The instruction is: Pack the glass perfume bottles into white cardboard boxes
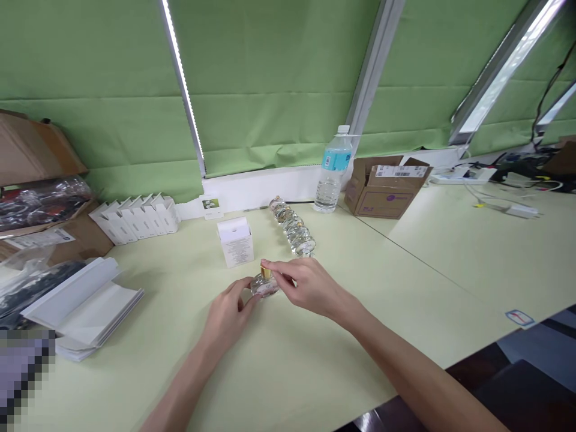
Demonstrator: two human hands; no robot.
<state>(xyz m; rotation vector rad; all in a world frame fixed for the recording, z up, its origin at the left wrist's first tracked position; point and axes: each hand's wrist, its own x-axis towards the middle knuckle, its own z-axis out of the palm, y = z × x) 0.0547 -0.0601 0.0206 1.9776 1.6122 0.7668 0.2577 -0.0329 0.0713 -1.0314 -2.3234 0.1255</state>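
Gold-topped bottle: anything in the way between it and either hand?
Nothing visible. The left hand grips the gold-topped bottle at its side; the right hand has hold of its gold top. The white box stands beyond the bottle, not between.

On the table (292, 384), the near bottle (264, 287) sits before a box (237, 247) (slightly left) and a row of bottles (293, 228), right. Right of that row stands a water bottle (332, 171), then a carton (384, 201); cables (517, 171), seemingly, lie far right.
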